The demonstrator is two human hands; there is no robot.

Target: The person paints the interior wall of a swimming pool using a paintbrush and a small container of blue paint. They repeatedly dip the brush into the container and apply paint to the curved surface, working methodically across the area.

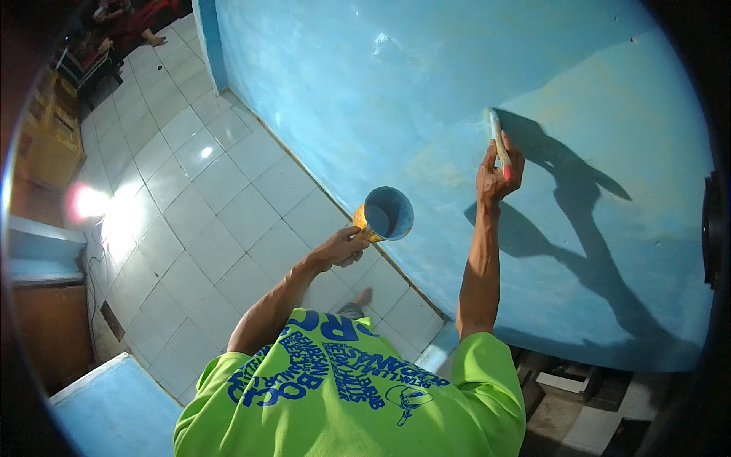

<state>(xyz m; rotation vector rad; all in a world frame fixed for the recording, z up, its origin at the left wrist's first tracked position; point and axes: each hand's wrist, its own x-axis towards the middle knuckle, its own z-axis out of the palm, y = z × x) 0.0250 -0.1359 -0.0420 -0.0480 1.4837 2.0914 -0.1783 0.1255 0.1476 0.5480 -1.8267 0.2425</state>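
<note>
My right hand [500, 171] is closed round the handle of a flat paintbrush [497, 137], held up against the blue wall [426, 91]. The brush's bristle end points away from me and meets or nearly meets the wall; its handle has a red end. In my left hand [339, 250] is the handle of a yellow paint cup [362, 221], held out over the tiled floor beside the wall. The cup's round mouth faces up, and its inside is coated blue-grey; how much paint it holds is hard to tell.
White floor tiles [251, 221] run along the wall's foot. A bright lamp [91, 202] shines at the left, near wooden furniture [53, 129]. A person's leg [152, 36] shows at the far left. Lower right lies a dark shelf-like structure [563, 381].
</note>
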